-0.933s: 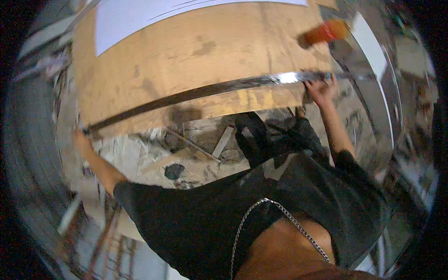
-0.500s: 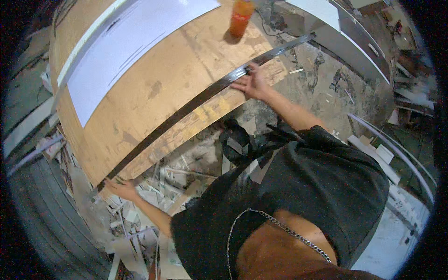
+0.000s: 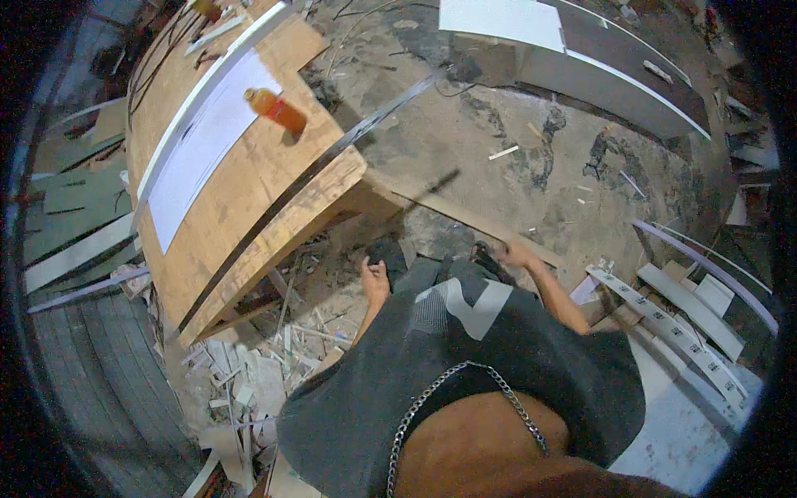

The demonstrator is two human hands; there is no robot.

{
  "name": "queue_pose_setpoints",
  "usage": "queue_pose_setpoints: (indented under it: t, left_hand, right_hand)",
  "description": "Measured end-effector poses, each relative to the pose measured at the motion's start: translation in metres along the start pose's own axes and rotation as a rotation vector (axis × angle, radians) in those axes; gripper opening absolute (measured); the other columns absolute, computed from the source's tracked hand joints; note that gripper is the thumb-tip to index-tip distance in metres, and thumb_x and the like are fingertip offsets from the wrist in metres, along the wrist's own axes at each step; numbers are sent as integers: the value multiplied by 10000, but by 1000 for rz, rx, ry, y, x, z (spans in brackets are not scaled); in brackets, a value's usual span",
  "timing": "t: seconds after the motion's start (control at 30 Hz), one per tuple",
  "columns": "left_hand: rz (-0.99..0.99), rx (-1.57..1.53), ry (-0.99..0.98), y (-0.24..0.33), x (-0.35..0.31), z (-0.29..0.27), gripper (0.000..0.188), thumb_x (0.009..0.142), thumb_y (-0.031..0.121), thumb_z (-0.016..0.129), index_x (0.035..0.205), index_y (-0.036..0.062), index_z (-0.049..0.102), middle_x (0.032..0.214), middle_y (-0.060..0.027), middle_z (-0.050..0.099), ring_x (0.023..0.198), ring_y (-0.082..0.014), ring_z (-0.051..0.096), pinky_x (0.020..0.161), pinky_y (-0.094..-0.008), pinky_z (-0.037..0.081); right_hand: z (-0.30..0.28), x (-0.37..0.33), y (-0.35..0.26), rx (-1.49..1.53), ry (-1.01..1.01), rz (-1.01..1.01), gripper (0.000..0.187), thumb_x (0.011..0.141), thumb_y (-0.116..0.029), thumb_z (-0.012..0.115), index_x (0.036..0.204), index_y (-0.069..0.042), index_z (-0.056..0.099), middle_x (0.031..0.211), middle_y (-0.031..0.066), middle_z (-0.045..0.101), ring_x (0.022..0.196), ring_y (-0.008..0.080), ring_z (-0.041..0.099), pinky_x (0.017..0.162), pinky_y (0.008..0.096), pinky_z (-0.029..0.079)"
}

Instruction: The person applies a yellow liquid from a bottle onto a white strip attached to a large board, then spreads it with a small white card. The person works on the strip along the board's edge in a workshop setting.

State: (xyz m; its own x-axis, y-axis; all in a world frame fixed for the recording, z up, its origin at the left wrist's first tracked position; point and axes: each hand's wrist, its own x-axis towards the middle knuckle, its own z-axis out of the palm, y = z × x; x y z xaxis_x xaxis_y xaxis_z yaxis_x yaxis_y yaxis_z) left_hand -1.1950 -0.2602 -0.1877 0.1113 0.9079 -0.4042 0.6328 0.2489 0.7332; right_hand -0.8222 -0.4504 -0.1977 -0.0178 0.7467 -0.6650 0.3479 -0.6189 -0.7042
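A long thin metal strip (image 3: pixel 315 178) lies along the near edge of a plywood table (image 3: pixel 249 207), its far end jutting out over the floor. Also on the table are a white sheet (image 3: pixel 203 153) and an orange bottle (image 3: pixel 278 110) lying on its side. My left hand (image 3: pixel 375 280) hangs below the table edge by my dark trouser leg, apart from the strip and holding nothing. My right hand (image 3: pixel 515 251) is down by my right side, blurred, also off the strip. My dark shirt and neck chain fill the lower middle.
White panels (image 3: pixel 573 41) lean at the top right. Curved strips (image 3: pixel 706 266) and perforated white rails (image 3: pixel 672 328) lie on the right. Scrap pieces (image 3: pixel 249 373) litter the floor under the table. A wooden beam (image 3: pixel 465 220) runs from the table's corner.
Both hands have let go of the metal strip and dropped to my sides. My view has swung right, so the table now sits at the upper left.
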Motion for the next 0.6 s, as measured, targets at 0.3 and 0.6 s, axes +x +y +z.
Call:
queue_pose_setpoints:
  t: [0.3,0.6]
  left_hand:
    - [-226,-375,-474,158,56,160,607,941,577,520,1298,89,474,903,-81,587,682,-144,577,600,-308,504]
    - [271,15,-786,267,161,302,652,827,636,633,1130,62,571,816,-67,609,537,-149,564,512,-291,468]
  right_hand:
    - [-13,-72,63,474,33,-321,349,884,-244,639,1184,-65,630,1124,57,673,1001,180,587,908,363,449]
    - [-209,-36,-13,170,72,11,393,938,-257,534,1266,-43,572,1239,122,618,1107,256,572,958,378,430]
